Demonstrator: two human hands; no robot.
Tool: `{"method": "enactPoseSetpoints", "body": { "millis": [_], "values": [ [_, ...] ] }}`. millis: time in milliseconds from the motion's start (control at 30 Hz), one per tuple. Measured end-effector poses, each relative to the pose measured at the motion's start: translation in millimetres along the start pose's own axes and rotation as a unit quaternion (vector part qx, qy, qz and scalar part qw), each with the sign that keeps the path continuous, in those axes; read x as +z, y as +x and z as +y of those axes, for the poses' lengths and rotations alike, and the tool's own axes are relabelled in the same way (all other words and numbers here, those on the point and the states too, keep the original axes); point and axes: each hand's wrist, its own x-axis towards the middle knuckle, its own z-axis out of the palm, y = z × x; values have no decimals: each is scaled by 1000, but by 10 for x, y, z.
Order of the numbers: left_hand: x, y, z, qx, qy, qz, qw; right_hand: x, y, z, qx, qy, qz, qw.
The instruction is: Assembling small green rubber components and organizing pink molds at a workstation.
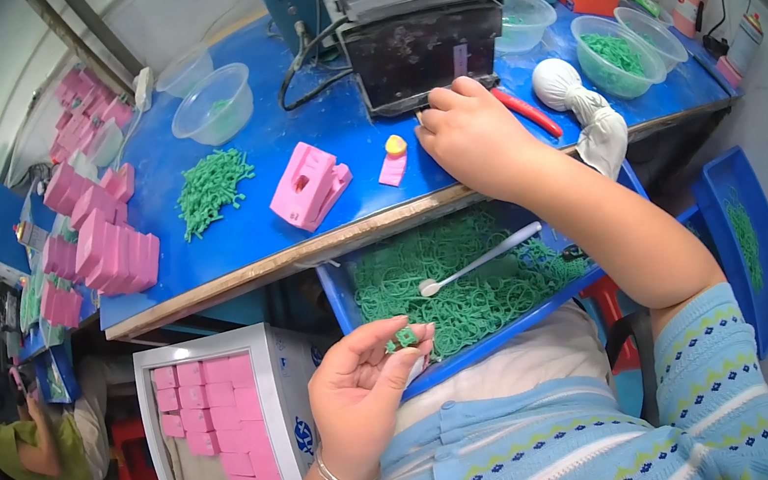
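My left hand (pixel 357 388) is closed, pinching a small green wax piece (pixel 403 338) between thumb and fingers above the near edge of a blue tray (pixel 505 319). My right hand (pixel 475 132) rests on the blue table at the foot of a black machine, fingers curled down; what lies under them is hidden. Right beside it is a red handle (pixel 529 111). In the tray are many thin green wax strands (pixel 473 306) and a white-handled brush (pixel 481 260). A pink mould block (pixel 309 187) and a small pink piece with a yellow tip (pixel 394 161) lie left of my right hand.
A pile of green pieces (pixel 215 188) and clear bowls (pixel 213 107) sit on the table. Pink blocks (pixel 111 241) are stacked leftward; more fill a white-framed box (pixel 280 405). A white cloth bundle (pixel 582 101) lies rightward. Another person (pixel 32 442) sits far left.
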Motion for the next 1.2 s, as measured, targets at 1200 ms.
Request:
{"method": "enactPoseSetpoints", "body": {
  "millis": [1200],
  "values": [
    [-92,-134,34,93,143,-29,985,-1187,-617,-932,80,707,96,696]
  ]
}}
